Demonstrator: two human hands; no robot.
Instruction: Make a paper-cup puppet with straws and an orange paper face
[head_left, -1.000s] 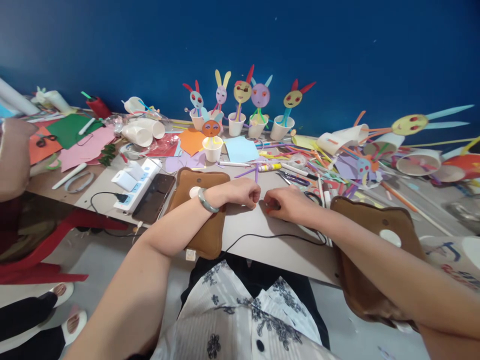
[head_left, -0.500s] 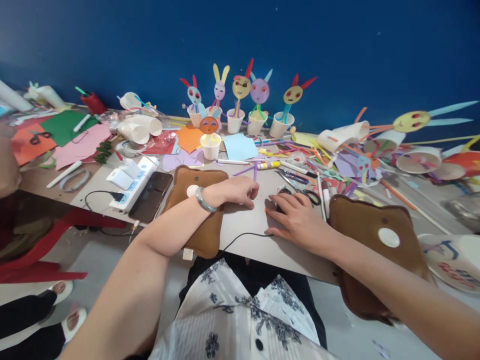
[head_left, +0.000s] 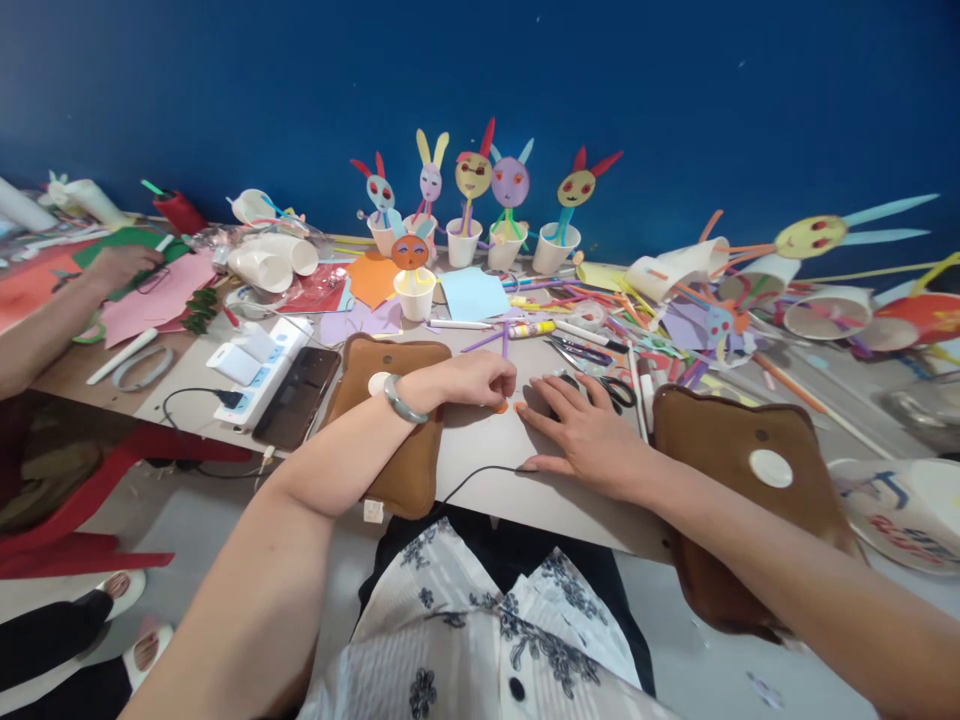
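Note:
My left hand [head_left: 480,383], a bangle at its wrist, is closed with fingertips pinched low over the white tabletop [head_left: 480,455]. A small orange piece [head_left: 501,407] shows at those fingertips. My right hand [head_left: 581,425] lies flat with fingers spread, partly over black-handled scissors [head_left: 621,392]. Another orange bit [head_left: 519,406] peeks out at its index fingertip; both bits are too small to identify surely. Just beyond my left hand are bent purple pipe cleaners [head_left: 504,340]. A brown hot-water bag [head_left: 405,470] lies under my left forearm, a second brown bag [head_left: 720,430] by my right forearm.
Paper-faced rabbit figures in white cups [head_left: 465,243] line the blue wall. A power strip [head_left: 266,370] and phone [head_left: 296,398] sit left. Markers, metal scissors [head_left: 577,350] and paper scraps crowd the right. At far left, another person's hand [head_left: 124,268] reaches over coloured paper.
My left hand's fingertips have lowered slightly, and an orange piece now shows there. My right fingers shifted a little left. The other person's hand has come in over the paper.

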